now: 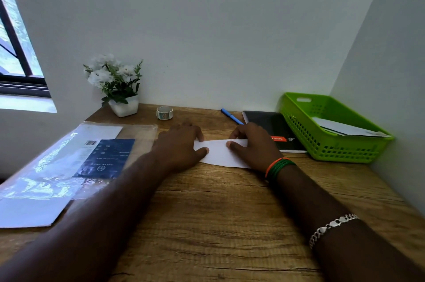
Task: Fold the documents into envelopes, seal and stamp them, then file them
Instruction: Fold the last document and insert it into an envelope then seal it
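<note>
Folded paper: a white folded sheet (219, 151) is lying flat on the wooden desk (207, 212), about mid-desk, with both hands sitting on its two ends.
Left hand: the left hand (181, 143) is lying palm down over the sheet's left end, fingers fairly straight and spread toward the far edge, thumb tip pressing on the paper; it is not gripping anything.
Right hand: the right hand (251, 143) is covering the sheet's right end, thumb pressing down on the paper and fingers bending over the far edge; whether they are pinching the sheet or only pressing it, I cannot tell.
Wrist wear: orange and green bangles (278, 166) are sitting on the right wrist, and a silver chain bracelet (331, 227) is lying farther up the forearm.
Green basket: a green plastic basket (322, 141) is standing at the right, against the wall, holding white envelopes (345, 128).
Notebook: a black notebook (274, 131) is lying just beside the basket, with a blue pen (231, 116) near its far corner.
Left side: a clear plastic packet (76, 162) with a dark blue card inside is lying over white sheets.
Back edge: a potted white flower plant (117, 83) and a small tape roll (164, 112) are standing near the wall.
</note>
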`<state>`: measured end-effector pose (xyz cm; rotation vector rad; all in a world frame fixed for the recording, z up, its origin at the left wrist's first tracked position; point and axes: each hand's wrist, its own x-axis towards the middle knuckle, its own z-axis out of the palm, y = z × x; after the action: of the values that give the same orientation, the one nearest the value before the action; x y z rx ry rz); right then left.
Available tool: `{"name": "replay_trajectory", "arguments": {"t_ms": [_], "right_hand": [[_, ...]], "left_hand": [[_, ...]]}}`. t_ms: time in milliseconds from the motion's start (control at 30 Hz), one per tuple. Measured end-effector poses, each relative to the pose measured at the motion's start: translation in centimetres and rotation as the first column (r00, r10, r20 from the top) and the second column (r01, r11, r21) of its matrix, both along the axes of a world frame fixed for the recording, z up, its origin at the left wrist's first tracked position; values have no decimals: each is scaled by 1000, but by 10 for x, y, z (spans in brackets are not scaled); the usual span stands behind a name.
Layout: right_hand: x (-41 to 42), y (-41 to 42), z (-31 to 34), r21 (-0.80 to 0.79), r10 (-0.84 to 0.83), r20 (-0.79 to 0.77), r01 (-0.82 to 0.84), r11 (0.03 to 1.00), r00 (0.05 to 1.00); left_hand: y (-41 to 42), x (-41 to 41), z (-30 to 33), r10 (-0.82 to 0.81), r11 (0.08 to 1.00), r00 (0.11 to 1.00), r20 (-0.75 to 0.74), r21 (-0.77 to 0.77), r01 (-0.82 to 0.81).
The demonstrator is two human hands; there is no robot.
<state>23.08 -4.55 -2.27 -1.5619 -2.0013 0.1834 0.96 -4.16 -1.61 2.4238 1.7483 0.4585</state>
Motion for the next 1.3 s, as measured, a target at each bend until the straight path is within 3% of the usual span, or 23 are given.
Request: {"name": "replay_trajectory", "arguments": {"t_ms": [100, 267, 800, 900, 1033, 1300], "right_hand": [[-3, -8, 8, 44, 138, -257, -131, 990, 957], [-11, -14, 9, 146, 255, -389, -214, 966, 885], [18, 4, 8, 195, 125, -455, -38, 980, 882], [23, 6, 7, 191, 105, -485, -12, 982, 868], [23, 6, 5, 174, 117, -499, -33, 984, 859], [22, 5, 6, 112, 80, -530, -23, 993, 844]], "left_hand": [[-3, 6, 1, -105, 986, 986, 127, 146, 86], [-8, 13, 9, -221, 923, 929, 298, 372, 100], [22, -43, 5, 66, 973, 967, 248, 198, -117], [27, -47, 2, 87, 962, 944, 319, 220, -163], [27, -37, 0, -2, 979, 874, 486, 180, -98], [29, -43, 5, 48, 976, 858, 511, 159, -150]]}}
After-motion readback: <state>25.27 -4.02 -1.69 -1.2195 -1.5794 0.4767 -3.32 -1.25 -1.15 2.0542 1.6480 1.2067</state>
